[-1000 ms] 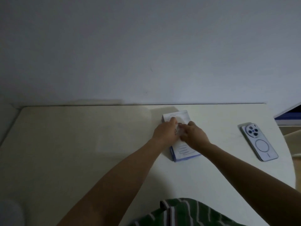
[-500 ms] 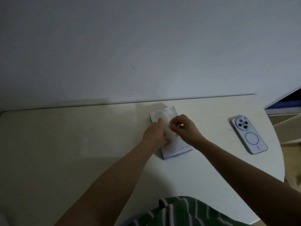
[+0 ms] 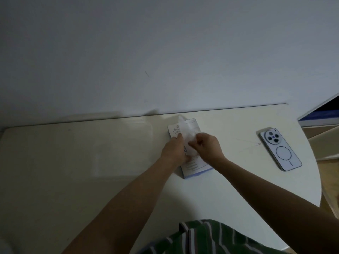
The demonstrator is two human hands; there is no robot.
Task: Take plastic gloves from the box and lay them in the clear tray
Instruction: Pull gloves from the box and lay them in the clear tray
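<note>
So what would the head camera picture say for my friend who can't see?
The right hand pinches a thin clear glove rising from a small white box on a pale table, while the left hand rests on the box. A phone lies face down to the right.

The box [image 3: 194, 165] lies on the tabletop [image 3: 55, 180] near the far edge, right of the middle, its long side running from the far edge toward the near one. The left hand [image 3: 174, 151] rests on the box's left side. The right hand [image 3: 208, 146], just beside it above the box, pinches a glove [image 3: 184, 130] that rises from the box toward the far edge. The clear tray [image 3: 122, 175] sits near the box, on its left. The phone [image 3: 280, 150] lies flat well to the right, by the curved right edge.
</note>
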